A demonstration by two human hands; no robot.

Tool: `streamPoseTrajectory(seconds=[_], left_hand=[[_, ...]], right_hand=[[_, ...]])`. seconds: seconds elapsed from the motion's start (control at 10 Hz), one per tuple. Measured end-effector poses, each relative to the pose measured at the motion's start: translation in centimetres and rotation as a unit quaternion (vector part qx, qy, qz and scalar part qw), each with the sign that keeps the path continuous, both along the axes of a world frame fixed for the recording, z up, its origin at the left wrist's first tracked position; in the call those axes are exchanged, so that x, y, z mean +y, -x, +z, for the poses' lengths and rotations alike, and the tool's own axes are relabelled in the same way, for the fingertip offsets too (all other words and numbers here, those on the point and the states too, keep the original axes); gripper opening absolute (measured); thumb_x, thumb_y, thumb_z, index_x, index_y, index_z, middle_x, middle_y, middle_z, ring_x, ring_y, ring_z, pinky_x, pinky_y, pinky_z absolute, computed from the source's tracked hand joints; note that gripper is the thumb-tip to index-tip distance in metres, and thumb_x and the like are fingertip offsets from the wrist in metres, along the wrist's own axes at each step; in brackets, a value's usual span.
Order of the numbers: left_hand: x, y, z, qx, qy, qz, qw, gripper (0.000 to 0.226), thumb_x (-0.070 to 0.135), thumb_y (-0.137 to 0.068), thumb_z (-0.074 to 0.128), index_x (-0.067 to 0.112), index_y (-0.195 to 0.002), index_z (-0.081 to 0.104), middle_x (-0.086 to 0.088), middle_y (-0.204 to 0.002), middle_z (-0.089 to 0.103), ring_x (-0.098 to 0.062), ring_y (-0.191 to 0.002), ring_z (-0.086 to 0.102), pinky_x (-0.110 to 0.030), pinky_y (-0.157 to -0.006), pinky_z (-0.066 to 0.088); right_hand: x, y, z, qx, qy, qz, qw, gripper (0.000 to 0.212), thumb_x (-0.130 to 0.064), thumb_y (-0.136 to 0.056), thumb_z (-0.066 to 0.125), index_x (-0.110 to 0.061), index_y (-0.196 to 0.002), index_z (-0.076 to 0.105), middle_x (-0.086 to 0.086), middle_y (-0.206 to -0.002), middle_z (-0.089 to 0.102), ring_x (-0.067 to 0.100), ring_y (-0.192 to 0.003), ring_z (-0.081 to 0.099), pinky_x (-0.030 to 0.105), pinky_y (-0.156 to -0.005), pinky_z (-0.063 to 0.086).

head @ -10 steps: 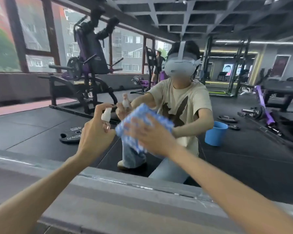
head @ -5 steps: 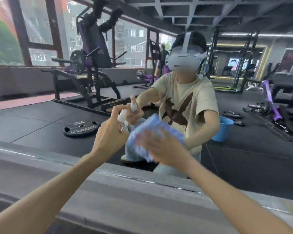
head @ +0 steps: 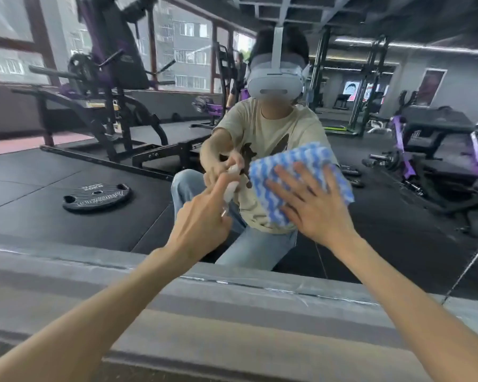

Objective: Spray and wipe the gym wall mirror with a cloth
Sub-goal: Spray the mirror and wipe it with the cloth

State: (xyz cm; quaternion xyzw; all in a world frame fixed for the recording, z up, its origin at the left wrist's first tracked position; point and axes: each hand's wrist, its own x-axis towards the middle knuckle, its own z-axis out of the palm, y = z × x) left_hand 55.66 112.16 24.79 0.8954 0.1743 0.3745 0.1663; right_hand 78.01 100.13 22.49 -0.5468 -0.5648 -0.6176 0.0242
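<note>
The wall mirror (head: 66,166) fills the upper view and reflects the gym and a crouching person in a headset. My right hand (head: 312,205) presses a blue-and-white patterned cloth (head: 295,166) flat against the glass with spread, straight fingers. My left hand (head: 202,219) grips a small white spray bottle (head: 230,190) right at the mirror, just left of the cloth, with its index finger raised along the bottle. Most of the bottle is hidden behind my fingers.
A grey ledge (head: 204,312) runs along the mirror's lower edge below my forearms. In the reflection are a weight plate (head: 95,197) on the black floor, weight machines (head: 108,86) at left and purple benches (head: 439,150) at right.
My right hand has slid the cloth rightward and up across the mirror. My left hand with the spray bottle stays beside it. My head has moved closer to the glass.
</note>
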Motion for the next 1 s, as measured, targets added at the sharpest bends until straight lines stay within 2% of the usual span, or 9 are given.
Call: streamPoseTrajectory(seconds=[0.1, 0.2, 0.3, 0.5, 0.6, 0.7, 0.8, 0.9, 1.0], left_hand=[[-1.0, -0.5, -2.4, 0.071, -0.069, -0.028, 0.995, 0.067, -0.004, -0.078, 0.049, 0.038, -0.124, 0.025, -0.001, -0.106, 0.058, -0.029, -0.068, 0.054, -0.037, -0.055, 0.043], [-1.9, -1.0, -4.8, 0.112, -0.096, -0.049, 0.988, 0.064, -0.005, -0.077, 0.047, 0.038, -0.118, 0.022, -0.002, -0.112, 0.060, -0.033, -0.073, 0.059, -0.037, -0.054, 0.043], [-2.3, -1.0, -5.8, 0.115, -0.087, -0.037, 0.989, 0.061, -0.003, -0.076, 0.046, 0.038, -0.114, 0.022, 0.000, -0.113, 0.060, -0.034, -0.074, 0.059, -0.036, -0.056, 0.041], [0.0, 0.6, -5.7, -0.019, -0.020, 0.015, 1.000, 0.070, -0.008, -0.071, 0.054, 0.039, -0.118, 0.032, 0.001, -0.092, 0.062, -0.036, -0.068, 0.056, -0.034, -0.056, 0.038], [1.2, 1.9, -5.0, -0.061, 0.021, 0.071, 0.995, 0.070, -0.007, -0.071, 0.053, 0.040, -0.118, 0.033, 0.007, -0.069, 0.044, -0.026, -0.059, 0.043, -0.038, -0.059, 0.042], [2.4, 3.9, -5.1, -0.066, 0.006, 0.096, 0.993, 0.072, -0.009, -0.067, 0.053, 0.039, -0.117, 0.035, 0.007, -0.065, 0.040, -0.027, -0.056, 0.041, -0.039, -0.057, 0.041], [3.5, 5.1, -5.4, -0.067, 0.010, 0.112, 0.991, 0.071, -0.010, -0.067, 0.053, 0.037, -0.117, 0.035, 0.006, -0.061, 0.046, -0.028, -0.057, 0.045, -0.036, -0.058, 0.038], [4.3, 5.1, -5.3, -0.078, 0.027, 0.119, 0.990, 0.071, -0.010, -0.067, 0.053, 0.037, -0.117, 0.034, 0.008, -0.058, 0.044, -0.021, -0.056, 0.045, -0.036, -0.057, 0.035], [5.0, 5.4, -4.8, -0.087, 0.034, 0.116, 0.989, 0.072, -0.008, -0.067, 0.051, 0.038, -0.118, 0.032, 0.009, -0.061, 0.044, -0.025, -0.058, 0.046, -0.036, -0.056, 0.033]], right_hand=[[-3.0, 0.1, -2.2, 0.153, -0.105, -0.037, 0.982, 0.052, -0.036, -0.107, 0.022, -0.028, -0.157, 0.009, -0.005, -0.164, -0.005, 0.024, -0.151, -0.005, 0.057, -0.117, -0.001], [-5.8, -1.7, -12.3, 0.102, 0.019, -0.071, 0.992, 0.051, -0.033, -0.107, 0.016, -0.024, -0.157, 0.008, -0.001, -0.165, -0.003, 0.027, -0.151, -0.003, 0.059, -0.115, 0.004], [-7.2, -1.9, -14.7, 0.103, 0.063, -0.093, 0.988, 0.051, -0.030, -0.107, 0.017, -0.024, -0.157, 0.009, -0.002, -0.165, -0.002, 0.025, -0.152, -0.003, 0.057, -0.116, 0.004], [1.1, 2.5, -2.8, 0.174, -0.100, -0.002, 0.980, 0.057, -0.037, -0.103, 0.034, -0.026, -0.155, 0.016, -0.003, -0.163, 0.005, 0.022, -0.150, -0.005, 0.056, -0.118, -0.006], [5.0, 4.4, -9.3, 0.052, 0.089, 0.024, 0.994, 0.063, -0.018, -0.098, 0.043, -0.020, -0.156, 0.016, -0.001, -0.160, 0.018, 0.021, -0.151, -0.007, 0.051, -0.121, -0.003], [5.5, 4.5, -14.6, -0.021, 0.315, 0.097, 0.944, 0.058, -0.002, -0.093, 0.052, -0.013, -0.148, 0.038, -0.001, -0.155, 0.037, 0.014, -0.149, 0.017, 0.045, -0.123, 0.008], [6.3, 4.5, -6.6, -0.105, 0.154, 0.024, 0.982, 0.078, -0.027, -0.092, 0.058, -0.020, -0.156, 0.014, -0.005, -0.162, 0.018, 0.014, -0.150, 0.010, 0.052, -0.120, 0.001], [8.0, 4.6, -1.9, 0.057, -0.012, 0.041, 0.997, 0.061, -0.032, -0.099, 0.050, -0.023, -0.154, 0.026, 0.000, -0.161, 0.024, 0.025, -0.148, 0.013, 0.057, -0.117, 0.006], [7.9, 4.2, -7.7, 0.098, 0.209, 0.220, 0.948, 0.044, -0.017, -0.100, 0.044, -0.006, -0.143, 0.043, 0.011, -0.149, 0.043, 0.032, -0.138, 0.035, 0.058, -0.112, 0.031]])
